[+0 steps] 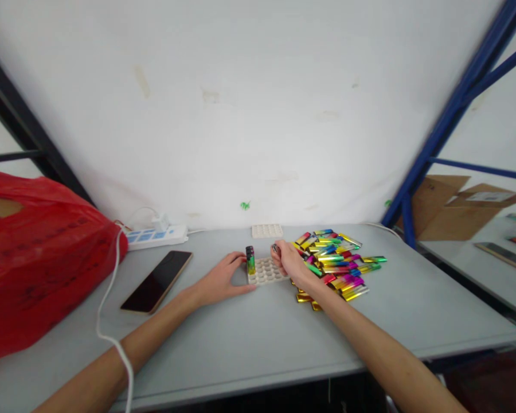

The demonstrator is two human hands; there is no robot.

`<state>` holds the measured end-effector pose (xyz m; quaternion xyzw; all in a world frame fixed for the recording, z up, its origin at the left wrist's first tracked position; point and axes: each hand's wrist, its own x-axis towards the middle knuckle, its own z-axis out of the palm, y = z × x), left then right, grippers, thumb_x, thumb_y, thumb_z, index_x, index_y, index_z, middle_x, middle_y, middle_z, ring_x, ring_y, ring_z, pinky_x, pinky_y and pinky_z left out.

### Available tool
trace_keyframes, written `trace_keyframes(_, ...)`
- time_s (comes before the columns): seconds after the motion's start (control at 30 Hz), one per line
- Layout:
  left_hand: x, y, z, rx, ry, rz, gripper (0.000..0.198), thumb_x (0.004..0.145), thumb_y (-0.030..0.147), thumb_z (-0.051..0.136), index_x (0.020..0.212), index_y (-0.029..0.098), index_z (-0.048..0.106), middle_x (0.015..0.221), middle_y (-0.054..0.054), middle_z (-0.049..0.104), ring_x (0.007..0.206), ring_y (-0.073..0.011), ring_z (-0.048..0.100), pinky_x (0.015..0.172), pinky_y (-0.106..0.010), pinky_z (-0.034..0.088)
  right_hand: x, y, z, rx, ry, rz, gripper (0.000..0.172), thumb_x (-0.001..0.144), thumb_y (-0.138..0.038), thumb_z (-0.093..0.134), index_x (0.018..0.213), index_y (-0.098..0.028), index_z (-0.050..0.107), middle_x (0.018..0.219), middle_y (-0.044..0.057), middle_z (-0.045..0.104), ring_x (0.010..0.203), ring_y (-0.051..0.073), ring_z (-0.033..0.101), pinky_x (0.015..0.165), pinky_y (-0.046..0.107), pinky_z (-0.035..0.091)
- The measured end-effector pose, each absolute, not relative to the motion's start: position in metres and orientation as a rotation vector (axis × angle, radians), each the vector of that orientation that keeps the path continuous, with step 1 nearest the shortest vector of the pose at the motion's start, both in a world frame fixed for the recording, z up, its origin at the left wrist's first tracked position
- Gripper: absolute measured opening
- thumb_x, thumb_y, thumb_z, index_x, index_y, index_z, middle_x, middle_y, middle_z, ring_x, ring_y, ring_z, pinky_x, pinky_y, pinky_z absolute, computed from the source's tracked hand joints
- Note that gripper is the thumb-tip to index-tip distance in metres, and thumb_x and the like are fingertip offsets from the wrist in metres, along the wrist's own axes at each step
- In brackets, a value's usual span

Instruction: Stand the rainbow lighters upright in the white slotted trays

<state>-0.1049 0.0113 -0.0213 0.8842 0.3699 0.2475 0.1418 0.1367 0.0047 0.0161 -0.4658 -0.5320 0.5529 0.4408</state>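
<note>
A pale tray with rows of round holes (pixel 267 274) lies on the table between my hands. A couple of lighters (pixel 251 263) with black tops and green-yellow bodies stand upright at its left end. My left hand (pixel 222 279) is at the tray's left side, thumb and fingers apart, fingertips close to the standing lighters. Over the tray's right part, my right hand (pixel 290 264) is closed around a lighter (pixel 276 248); only its dark metallic top shows. To the right lies a loose heap of shiny multicoloured lighters (pixel 333 261), partly behind my right forearm.
Another pale tray (pixel 267 231) lies by the wall. At left are a phone (pixel 158 282), a white power strip (pixel 157 236) and a red plastic bag (pixel 47 269). A white cable (pixel 105 304) hangs across my left forearm. Blue rack posts (pixel 438 132) and cardboard (pixel 449 209) stand right.
</note>
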Motion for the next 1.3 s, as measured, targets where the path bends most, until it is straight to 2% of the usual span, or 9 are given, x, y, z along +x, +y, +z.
trace_keyframes(0.13,-0.105,0.011,-0.02,2.544,1.07,0.7,0.065,0.087,0.062,0.079,0.133,0.019,0.064,0.142,-0.016,0.062,0.132,-0.0355,0.063,0.119,-0.051,0.05,0.14,0.008,0.015,-1.164,-1.36,1.371,0.057,0.102,-0.065,0.039,0.062,-0.025,0.04,0.05,-0.008,0.028,0.043,0.009,0.02,0.042,0.024,0.016)
trace_keyframes(0.23,-0.104,0.01,-0.019,2.545,1.067,0.706,0.063,0.087,0.061,0.08,0.131,0.019,0.065,0.142,-0.017,0.062,0.132,-0.0358,0.063,0.118,-0.052,0.051,0.145,0.008,0.015,-1.117,-1.49,1.262,0.065,0.1,-0.079,0.035,0.072,-0.023,0.052,0.054,-0.008,0.032,0.046,0.011,0.028,0.046,0.025,0.023)
trace_keyframes(0.37,-0.104,0.01,-0.019,2.551,1.064,0.71,0.065,0.087,0.064,0.078,0.132,0.019,0.065,0.141,-0.017,0.062,0.133,-0.036,0.062,0.119,-0.052,0.05,0.153,0.003,0.019,-1.019,-1.84,0.806,0.06,0.109,-0.069,0.031,0.096,-0.021,0.065,0.072,-0.002,0.054,0.066,0.016,0.053,0.063,0.028,0.042)
trace_keyframes(0.47,-0.105,0.01,-0.02,2.55,1.064,0.708,0.066,0.088,0.065,0.077,0.133,0.019,0.064,0.143,-0.017,0.062,0.134,-0.0359,0.061,0.12,-0.052,0.049,0.155,0.001,0.021,-0.962,-2.088,0.388,0.05,0.111,-0.06,0.042,0.097,-0.02,0.068,0.093,0.006,0.066,0.088,0.02,0.062,0.084,0.032,0.048)
trace_keyframes(0.53,-0.105,0.011,-0.02,2.545,1.064,0.705,0.066,0.087,0.066,0.077,0.132,0.019,0.065,0.142,-0.017,0.062,0.134,-0.0361,0.061,0.12,-0.051,0.049,0.154,0.0,0.02,-0.94,-2.186,0.193,0.046,0.109,-0.058,0.05,0.092,-0.02,0.069,0.096,0.008,0.068,0.093,0.021,0.063,0.09,0.034,0.047)
trace_keyframes(0.67,-0.105,0.01,-0.02,2.536,1.064,0.707,0.066,0.087,0.069,0.076,0.131,0.02,0.066,0.142,-0.016,0.062,0.134,-0.0365,0.061,0.12,-0.051,0.049,0.148,-0.003,0.018,-0.978,-2.207,0.213,0.047,0.108,-0.055,0.056,0.079,-0.02,0.068,0.075,0.004,0.067,0.075,0.019,0.061,0.079,0.031,0.044)
trace_keyframes(0.93,-0.105,0.01,-0.021,2.532,1.039,0.728,0.062,0.088,0.062,0.079,0.134,0.022,0.065,0.141,-0.015,0.063,0.135,-0.0359,0.06,0.12,-0.053,0.049,0.139,-0.004,0.011,-1.065,-2.204,0.428,0.037,0.106,-0.052,0.061,0.086,-0.022,0.072,0.076,0.003,0.074,0.069,0.018,0.062,0.068,0.027,0.038)
trace_keyframes(1.17,-0.105,0.011,-0.021,2.544,1.02,0.694,0.056,0.091,0.058,0.077,0.13,0.021,0.066,0.14,-0.015,0.063,0.134,-0.0339,0.061,0.12,-0.05,0.048,0.128,-0.003,0.012,-1.151,-2.353,0.163,0.043,0.103,-0.059,0.064,0.083,-0.021,0.072,0.078,0.007,0.075,0.074,0.021,0.066,0.081,0.031,0.039)
trace_keyframes(1.3,-0.106,0.013,-0.023,2.532,1.076,0.705,0.064,0.087,0.062,0.079,0.132,0.018,0.065,0.142,-0.017,0.062,0.134,-0.0359,0.061,0.12,-0.051,0.049,0.148,0.004,0.02,-1.291,-2.367,-0.011,0.045,0.113,-0.048,0.047,0.092,-0.02,0.075,0.09,0.01,0.078,0.086,0.022,0.07,0.088,0.032,0.041)
